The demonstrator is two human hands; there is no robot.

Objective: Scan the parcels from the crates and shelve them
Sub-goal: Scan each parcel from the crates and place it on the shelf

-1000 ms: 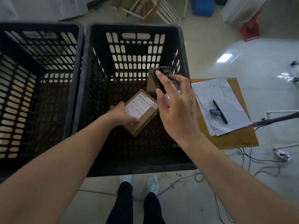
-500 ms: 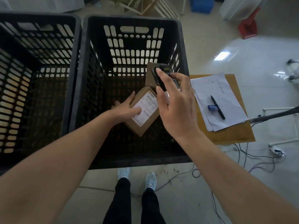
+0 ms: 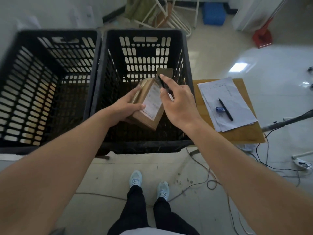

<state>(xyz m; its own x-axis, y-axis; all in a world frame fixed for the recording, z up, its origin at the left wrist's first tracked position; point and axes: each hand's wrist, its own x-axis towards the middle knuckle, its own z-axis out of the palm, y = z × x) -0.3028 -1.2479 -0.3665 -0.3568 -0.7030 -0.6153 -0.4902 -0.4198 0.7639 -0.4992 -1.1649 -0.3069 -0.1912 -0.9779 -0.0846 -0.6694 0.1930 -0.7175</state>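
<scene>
Parcel (image 3: 147, 106) is tilting above the right crate (image 3: 184, 65), left hand (image 3: 125, 107) gripping its left edge, right hand (image 3: 179, 106) clutching a scanner (image 3: 163, 84) beside its label.

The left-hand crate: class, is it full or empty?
Empty, as far as shows: the left crate has only bare slatted walls and floor, while the parcel is over the right crate.

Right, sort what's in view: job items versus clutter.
Job: parcel in left hand; scanner in right hand; second parcel in right crate; left crate.

Lying about: papers, pen, clip, cables, blue box, red dustpan.
</scene>
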